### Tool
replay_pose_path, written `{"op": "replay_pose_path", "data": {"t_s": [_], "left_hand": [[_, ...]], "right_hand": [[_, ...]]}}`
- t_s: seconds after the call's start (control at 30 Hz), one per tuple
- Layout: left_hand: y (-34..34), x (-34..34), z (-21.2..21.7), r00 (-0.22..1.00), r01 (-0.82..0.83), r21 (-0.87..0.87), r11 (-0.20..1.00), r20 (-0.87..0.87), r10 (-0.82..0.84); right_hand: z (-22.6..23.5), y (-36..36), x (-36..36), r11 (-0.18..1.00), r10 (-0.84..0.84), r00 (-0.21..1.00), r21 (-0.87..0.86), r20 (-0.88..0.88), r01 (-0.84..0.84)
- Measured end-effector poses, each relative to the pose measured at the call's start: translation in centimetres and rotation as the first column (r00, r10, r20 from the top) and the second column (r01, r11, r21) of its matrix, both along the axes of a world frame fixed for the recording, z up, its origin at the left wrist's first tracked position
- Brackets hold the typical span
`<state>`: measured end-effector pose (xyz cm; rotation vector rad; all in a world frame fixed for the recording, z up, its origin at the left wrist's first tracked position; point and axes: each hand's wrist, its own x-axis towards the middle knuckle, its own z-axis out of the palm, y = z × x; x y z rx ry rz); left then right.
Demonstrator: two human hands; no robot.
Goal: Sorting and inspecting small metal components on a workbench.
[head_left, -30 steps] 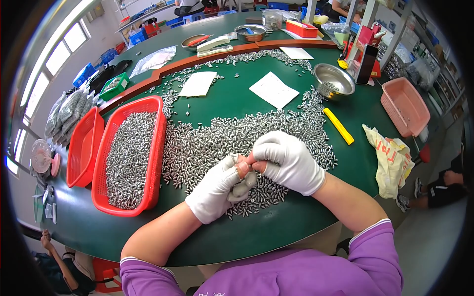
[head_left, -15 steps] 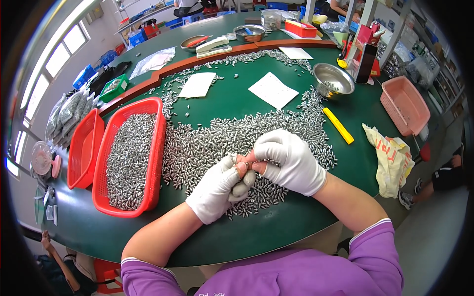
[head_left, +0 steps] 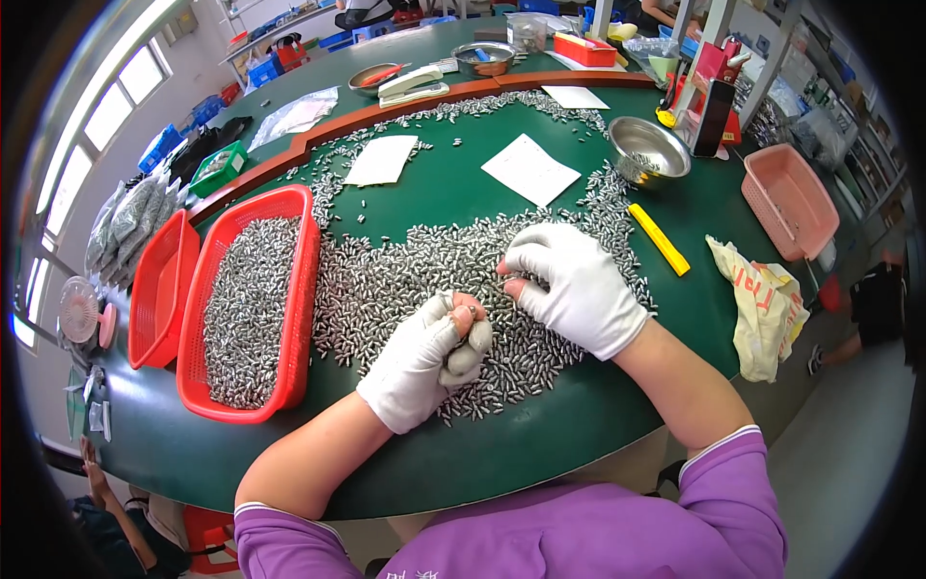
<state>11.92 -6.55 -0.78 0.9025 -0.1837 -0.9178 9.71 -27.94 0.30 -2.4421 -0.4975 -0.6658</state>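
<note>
Small metal pins (head_left: 405,270): lying heaped across the green counter (head_left: 579,405). Left hand (head_left: 420,362), white-gloved: its grip curling closed around several pins. Right hand (head_left: 574,285), at 2 o'clock from it: fingertips pinching at the heap. Red basket (head_left: 299,289) of pins: sitting at 9 o'clock.

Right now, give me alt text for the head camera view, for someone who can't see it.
Two white-gloved hands work over a wide spread of small silvery metal pieces on a green table: the left hand is closed around a bunch, the right hand picks from the pile. A red plastic basket of the same pieces sits to the left.
</note>
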Motion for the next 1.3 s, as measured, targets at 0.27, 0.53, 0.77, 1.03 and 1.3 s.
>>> {"op": "replay_pose_path", "data": {"t_s": [0.27, 0.53, 0.77, 1.03, 1.3], "left_hand": [[0.0, 0.2, -0.2, 0.996, -0.049, -0.063, 0.997, -0.078, 0.044], [0.3, 0.5, -0.6, 0.994, -0.054, -0.099, 0.994, -0.102, 0.044], [0.4, 0.6, -0.9, 0.993, -0.058, -0.142, 0.988, -0.112, 0.042], [0.3, 0.7, -1.0, 0.994, -0.050, -0.127, 0.991, -0.107, 0.037], [0.3, 0.7, -0.7, 0.995, -0.023, -0.134, 0.991, -0.095, 0.011]], "right_hand": [[-1.5, -0.2, 0.5, 0.991, 0.063, 0.998, -0.117, -0.001, -0.063], [-1.4, 0.3, 0.4, 0.992, 0.083, 0.996, -0.094, 0.012, -0.081], [-1.8, 0.5, 0.6, 0.991, 0.085, 0.996, -0.101, 0.010, -0.083], [-1.9, 0.7, 0.5, 0.993, 0.066, 0.997, -0.096, 0.032, -0.062], [-1.8, 0.9, 0.6, 0.996, 0.078, 0.997, -0.048, 0.013, -0.077]]}}
